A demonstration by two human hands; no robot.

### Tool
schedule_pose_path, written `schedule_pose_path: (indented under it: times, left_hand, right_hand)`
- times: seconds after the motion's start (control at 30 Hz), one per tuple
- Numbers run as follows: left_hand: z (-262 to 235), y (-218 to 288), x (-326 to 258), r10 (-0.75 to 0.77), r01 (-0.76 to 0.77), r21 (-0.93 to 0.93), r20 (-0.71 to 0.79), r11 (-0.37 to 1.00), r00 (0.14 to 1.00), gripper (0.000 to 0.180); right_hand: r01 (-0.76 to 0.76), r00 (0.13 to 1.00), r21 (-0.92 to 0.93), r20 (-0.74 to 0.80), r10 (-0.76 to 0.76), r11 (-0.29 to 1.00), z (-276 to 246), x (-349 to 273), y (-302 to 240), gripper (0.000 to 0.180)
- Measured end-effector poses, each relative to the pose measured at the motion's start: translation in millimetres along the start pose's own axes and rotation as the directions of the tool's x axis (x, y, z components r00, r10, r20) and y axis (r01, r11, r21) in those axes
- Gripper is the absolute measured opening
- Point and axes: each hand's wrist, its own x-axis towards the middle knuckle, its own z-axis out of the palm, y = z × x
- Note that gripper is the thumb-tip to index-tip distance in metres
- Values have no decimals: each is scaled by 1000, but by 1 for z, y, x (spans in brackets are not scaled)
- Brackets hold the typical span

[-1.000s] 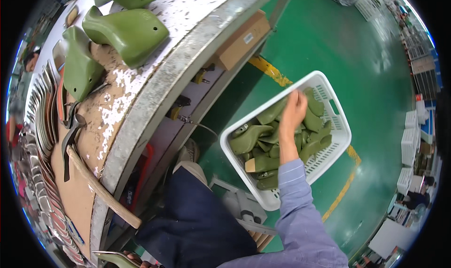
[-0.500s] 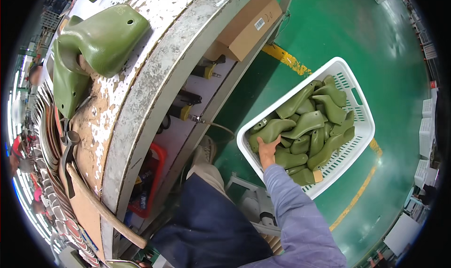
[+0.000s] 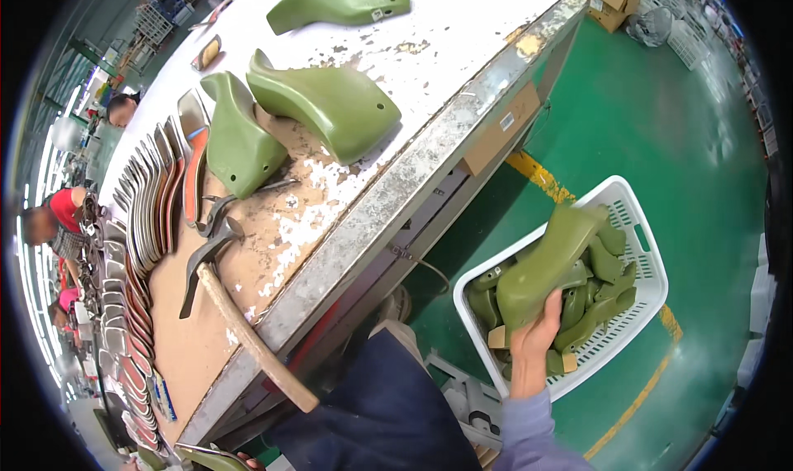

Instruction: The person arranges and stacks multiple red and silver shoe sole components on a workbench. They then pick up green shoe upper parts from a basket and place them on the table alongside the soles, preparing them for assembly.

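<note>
My right hand (image 3: pixel 535 339) is closed around the lower end of a green shoe last (image 3: pixel 541 265), held above a white plastic basket (image 3: pixel 648 231) on the right. More green lasts (image 3: pixel 607 260) fill the basket. At the bottom left edge only a few fingers of my left hand (image 3: pixel 250 462) show, against another green last (image 3: pixel 213 459) that is mostly cut off by the picture's rim. On the workbench two green lasts (image 3: pixel 330 108) lie side by side, and a third last (image 3: pixel 339 2) lies farther back.
A hammer (image 3: pixel 256 339) with a wooden handle juts over the bench edge (image 3: pixel 330 265), beside dark pincers (image 3: pixel 216 215). Rows of curved insoles (image 3: pixel 153 190) line the bench's left. Cardboard boxes (image 3: pixel 508 128) sit below. Someone's head (image 3: pixel 122 109) shows across the bench.
My right hand, earlier among the lasts in the basket, has lifted one above the pile. The view has swung left, showing more of the bench top.
</note>
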Motion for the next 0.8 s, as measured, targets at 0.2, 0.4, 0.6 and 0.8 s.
schedule_pose_path:
  times: [0.2,0.4,0.6,0.8]
  left_hand:
    - [-2,6,-8,11,-11,3,12,1000,1000,62]
    - [-1,6,-26,27,-23,-69,57,997,998,64]
    - [9,3,2,-61,61,-28,24,998,998,65]
    - [18,-5,1,-49,49,5,21,999,999,67]
  right_hand:
    - [330,866,-487,496,-55,809,153,109,-72,51]
    - [184,840,-857,-117,-530,481,-56,155,-41,40]
    - [-588,712,-704,-684,-159,398,-362,111,57,74]
    - [-686,692,-611,-716,95,396,-339,125,81,56]
